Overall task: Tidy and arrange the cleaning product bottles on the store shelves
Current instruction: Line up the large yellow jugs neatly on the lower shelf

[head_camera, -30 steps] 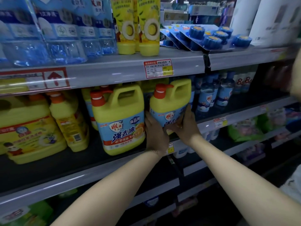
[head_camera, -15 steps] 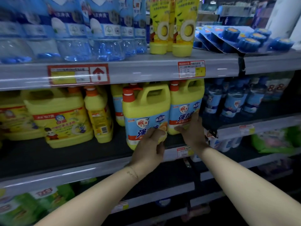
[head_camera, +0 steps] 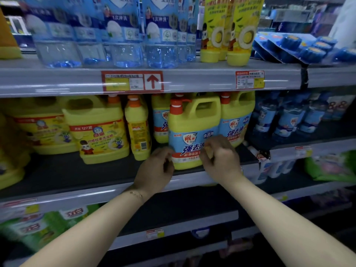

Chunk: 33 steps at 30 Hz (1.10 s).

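Detergent jug (head_camera: 193,132), yellow with a red pump cap and a blue label, stands upright at the front edge of the middle shelf (head_camera: 77,172), directly between and just beyond the two hands.

Head view:
- Left hand (head_camera: 156,168): fingers curled, at the jug's lower left corner. Frame blurred; cannot tell whether it touches or grips. Thin bracelet (head_camera: 136,194) on the wrist.
- Right hand (head_camera: 219,157): fingers curled, in front of the label's lower right part. Contact likewise cannot be told.
- Second jug (head_camera: 238,120) of the same kind, upright, just beyond the right hand and close beside the first.
- Slim yellow bottle (head_camera: 137,130), orange cap, up and outward from the left hand; wide yellow jugs (head_camera: 100,133) farther out on that side.
- Blue bottles (head_camera: 289,120) well out past the right hand.
- Above both hands: upper shelf rail with a red-arrow price tag (head_camera: 133,81), clear blue bottles (head_camera: 125,39) over it.
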Tool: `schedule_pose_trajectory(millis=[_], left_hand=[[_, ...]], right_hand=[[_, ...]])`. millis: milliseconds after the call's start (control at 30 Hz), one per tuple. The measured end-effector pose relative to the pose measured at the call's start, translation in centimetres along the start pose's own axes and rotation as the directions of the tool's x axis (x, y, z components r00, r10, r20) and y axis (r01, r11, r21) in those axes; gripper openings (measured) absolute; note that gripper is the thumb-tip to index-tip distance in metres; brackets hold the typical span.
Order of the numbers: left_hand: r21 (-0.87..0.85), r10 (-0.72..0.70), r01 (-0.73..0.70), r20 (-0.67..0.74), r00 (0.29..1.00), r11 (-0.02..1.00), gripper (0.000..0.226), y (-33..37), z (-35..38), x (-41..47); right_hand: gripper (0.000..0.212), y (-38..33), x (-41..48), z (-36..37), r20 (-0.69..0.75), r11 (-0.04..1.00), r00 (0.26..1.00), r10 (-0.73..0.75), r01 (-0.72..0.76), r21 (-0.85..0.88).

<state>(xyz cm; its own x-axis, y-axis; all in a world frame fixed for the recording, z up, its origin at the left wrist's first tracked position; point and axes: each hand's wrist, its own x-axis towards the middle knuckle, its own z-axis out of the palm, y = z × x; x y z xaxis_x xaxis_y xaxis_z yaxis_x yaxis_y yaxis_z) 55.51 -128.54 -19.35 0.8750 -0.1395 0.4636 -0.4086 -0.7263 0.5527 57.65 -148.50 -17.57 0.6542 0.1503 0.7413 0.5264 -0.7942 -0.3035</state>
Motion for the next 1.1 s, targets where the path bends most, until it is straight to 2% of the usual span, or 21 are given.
schedule_pose_trajectory(millis=[100, 167, 300, 467, 567, 633, 733, 833, 900, 1000, 1033, 1100], left_hand=[[0.023, -0.067, 0.067, -0.011, 0.998, 0.997, 0.031, -1.5, -2.1, -0.6], [0.046, -0.097, 0.098, -0.026, 0.995, 0.994, 0.035, -2.7, -3.9, -1.2], [0.123, -0.126, 0.131, -0.048, 0.991, 0.984, 0.029, -5.3, -8.3, -3.0], [0.269, -0.236, 0.258, -0.114, 0.965, 0.928, 0.035, -9.1, -14.1, -5.9], [0.330, -0.267, 0.319, -0.193, 0.944, 0.888, 0.037, -11.6, -17.3, -7.4], [0.297, -0.348, 0.428, -0.286, 0.893, 0.854, 0.035, -13.5, -19.4, -8.5], [0.108, -0.516, 0.601, -0.408, 0.753, 0.792, 0.041, -16.7, -22.2, -10.1], [-0.044, -0.620, 0.698, -0.501, 0.604, 0.715, 0.056, -20.1, -24.7, -12.2], [-0.086, -0.628, 0.723, -0.573, 0.527, 0.685, 0.060, -21.6, -26.2, -13.2], [-0.060, -0.637, 0.800, -0.642, 0.427, 0.597, 0.073, -23.3, -28.2, -13.9], [-0.078, -0.658, 0.804, -0.623, 0.422, 0.590, 0.081, -23.9, -28.8, -14.0], [-0.156, -0.679, 0.729, -0.531, 0.507, 0.666, 0.095, -24.9, -29.4, -14.1]], right_hand=[[0.022, -3.8, 0.5, 0.8, 0.067, 0.978, 0.976, -0.209, 0.210, -0.006], [0.021, -6.9, 1.0, 1.8, 0.131, 0.954, 0.946, -0.298, 0.299, 0.016], [0.026, -13.1, 2.2, 4.6, 0.291, 0.943, 0.898, -0.330, 0.328, 0.058], [0.022, -18.9, 3.4, 9.2, 0.359, 0.927, 0.855, -0.374, 0.351, 0.132], [0.030, -21.9, 3.7, 11.7, 0.384, 0.923, 0.840, -0.383, 0.330, 0.200], [0.030, -23.8, 3.8, 13.3, 0.398, 0.926, 0.839, -0.370, 0.298, 0.233], [0.038, -27.0, 3.9, 16.2, 0.476, 0.933, 0.811, -0.340, 0.227, 0.280], [0.057, -30.3, 4.2, 19.0, 0.560, 0.943, 0.776, -0.292, 0.137, 0.303], [0.073, -32.5, 4.2, 20.9, 0.608, 0.949, 0.748, -0.267, 0.096, 0.299], [0.090, -35.5, 4.1, 23.7, 0.621, 0.938, 0.746, -0.241, 0.014, 0.347], [0.096, -36.3, 4.1, 24.6, 0.630, 0.927, 0.745, -0.219, -0.043, 0.373], [0.104, -38.0, 4.2, 25.7, 0.661, 0.870, 0.732, -0.165, -0.207, 0.447]])
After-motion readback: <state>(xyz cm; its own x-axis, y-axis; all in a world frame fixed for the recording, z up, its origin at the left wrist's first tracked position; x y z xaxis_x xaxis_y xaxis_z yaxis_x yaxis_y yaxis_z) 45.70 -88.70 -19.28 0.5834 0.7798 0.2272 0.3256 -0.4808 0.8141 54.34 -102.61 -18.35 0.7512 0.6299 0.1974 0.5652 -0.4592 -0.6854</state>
